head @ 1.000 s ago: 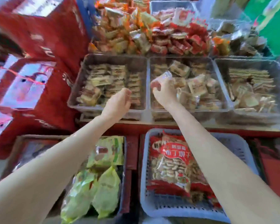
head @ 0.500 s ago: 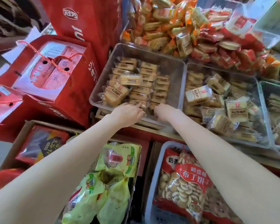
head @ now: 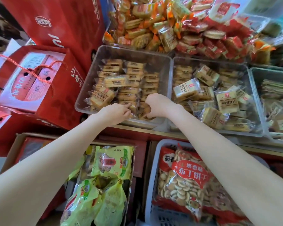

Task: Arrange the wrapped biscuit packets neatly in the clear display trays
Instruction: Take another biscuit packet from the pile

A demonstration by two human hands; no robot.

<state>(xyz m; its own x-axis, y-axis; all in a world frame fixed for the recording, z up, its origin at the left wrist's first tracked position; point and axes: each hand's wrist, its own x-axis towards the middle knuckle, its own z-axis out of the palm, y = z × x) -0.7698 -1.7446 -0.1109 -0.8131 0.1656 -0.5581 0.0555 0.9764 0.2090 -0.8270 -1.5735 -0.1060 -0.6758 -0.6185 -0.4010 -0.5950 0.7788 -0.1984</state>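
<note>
Far left: red gift boxes (head: pixel 31 82) with cord handles, stacked against a tall red carton (head: pixel 59 22).

Left clear tray (head: pixel 95 75): wrapped biscuit packets (head: pixel 134 79) stand in rows on edge along the middle and right; a few at the left side lie flat and askew, label up. Both hands work at the tray's near edge, close together.

Left hand (head: pixel 114 113): fingers curled down onto a packet in the near row, fingertips pinching its wrapper.

Right hand (head: pixel 155 105), just beside it: fingers curled under and closed round packets at the near right corner of the same tray; the fingertips are hidden beneath the hand.

Middle clear tray (head: pixel 250 88): same kind of packets, jumbled loose, tilted every way.

Right clear tray (head: pixel 255 74), cut by the frame edge: flat stacked packets, blurred.

Behind the trays: heap of orange and red wrapped biscuits (head: pixel 178 30).

Below the shelf, left to right: a cardboard box holding yellow-green snack bags (head: pixel 104 185); a white basket (head: pixel 152 176) holding a red bag of small round biscuits (head: pixel 186 181).
</note>
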